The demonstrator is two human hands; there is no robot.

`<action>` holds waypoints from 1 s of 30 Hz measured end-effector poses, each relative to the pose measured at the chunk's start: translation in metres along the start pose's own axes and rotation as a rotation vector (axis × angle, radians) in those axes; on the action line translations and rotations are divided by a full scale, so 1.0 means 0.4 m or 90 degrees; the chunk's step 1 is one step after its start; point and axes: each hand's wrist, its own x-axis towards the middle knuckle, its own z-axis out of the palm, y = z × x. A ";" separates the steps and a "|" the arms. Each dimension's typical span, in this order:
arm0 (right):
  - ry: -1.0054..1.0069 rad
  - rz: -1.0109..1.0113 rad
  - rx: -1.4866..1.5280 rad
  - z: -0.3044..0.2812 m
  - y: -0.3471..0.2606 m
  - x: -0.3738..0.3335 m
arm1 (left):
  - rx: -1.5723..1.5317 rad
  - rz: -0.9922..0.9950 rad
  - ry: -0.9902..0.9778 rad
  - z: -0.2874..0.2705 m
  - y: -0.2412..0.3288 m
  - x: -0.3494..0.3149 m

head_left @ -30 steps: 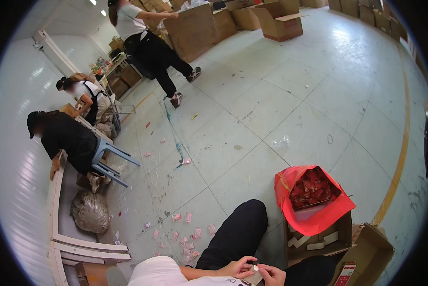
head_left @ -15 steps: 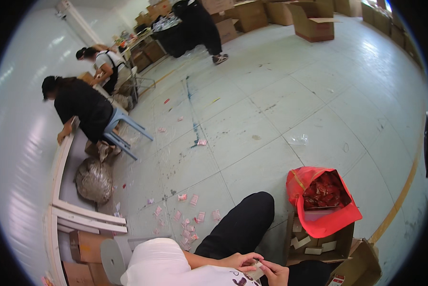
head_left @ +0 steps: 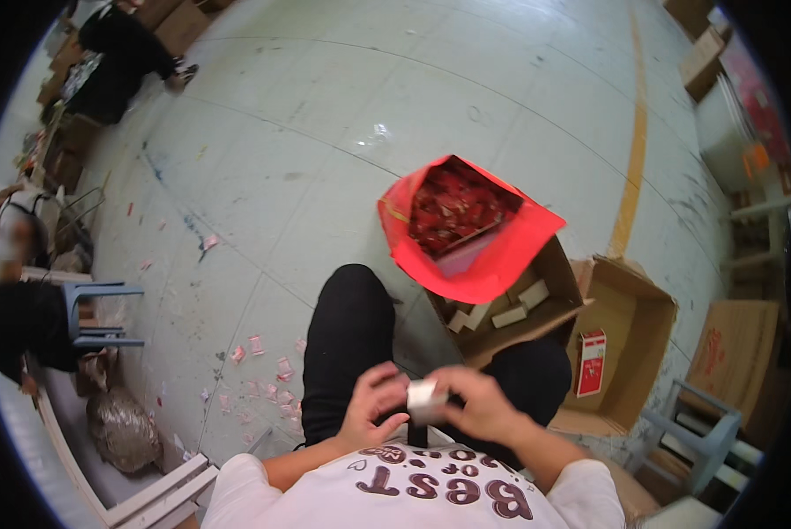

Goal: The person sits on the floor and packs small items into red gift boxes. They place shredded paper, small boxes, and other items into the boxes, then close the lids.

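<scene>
Pinches small white box (head_left: 423, 401) in right hand (head_left: 483, 401); curves left hand (head_left: 373, 410) just beside, fingers spread, contact lost in blur. Counts as one box in work, none visibly completed. Farther out, shows more white boxes (head_left: 510, 316) lying loose in carton (head_left: 558, 278), finished or waiting impossible to say. Alongside, reveals red box (head_left: 592, 361) in second carton (head_left: 646, 344). Above first carton, features red bag (head_left: 492, 286), well filled with red packets (head_left: 453, 212). Far left, includes co-worker (head_left: 118, 66) in dark clothes.

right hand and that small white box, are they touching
Touching: the head view shows the right hand gripping the small white box at its right side, no gap between them, though slightly blurred.
</scene>
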 end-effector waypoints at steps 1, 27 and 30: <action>0.106 -0.112 -0.163 -0.050 -0.026 0.022 | 0.005 0.022 0.051 0.011 0.038 0.031; 0.240 -0.131 -0.189 -0.046 -0.064 0.177 | -0.306 -0.192 -0.177 0.024 0.109 0.262; 0.221 -0.174 -0.243 -0.035 -0.069 0.155 | -0.242 -0.201 -0.241 0.014 0.104 0.243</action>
